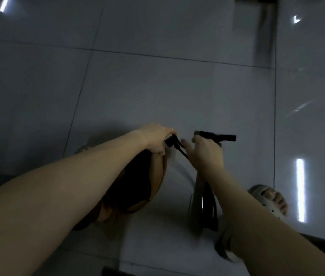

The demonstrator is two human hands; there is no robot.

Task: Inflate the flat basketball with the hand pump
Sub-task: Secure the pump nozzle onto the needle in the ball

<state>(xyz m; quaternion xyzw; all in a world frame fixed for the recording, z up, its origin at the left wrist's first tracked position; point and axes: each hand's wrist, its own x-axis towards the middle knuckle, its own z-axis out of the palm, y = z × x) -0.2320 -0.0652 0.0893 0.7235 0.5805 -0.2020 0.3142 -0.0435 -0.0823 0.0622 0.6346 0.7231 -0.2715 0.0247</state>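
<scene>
Basketball (pixel 156 177) lies slack on floor (pixel 157 86). Left hand (pixel 155 136) fingers pinch hose connector (pixel 170 141) at its top; right hand (pixel 205 153) fingers wrap hand pump (pixel 197 206) handle. Risk: connector pops out on downstroke if left grip slackens.

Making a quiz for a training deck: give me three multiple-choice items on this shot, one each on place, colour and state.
1. The basketball lies: A left of the pump B right of it C on top of it
2. The pump's handle is: A red B black C white
3. The left hand: A hangs idle B lies flat on tiles C grips the hose connector
1 A, it sits at the pump's left; 2 B, the T-bar is black; 3 C, the hand curls round it.
</scene>
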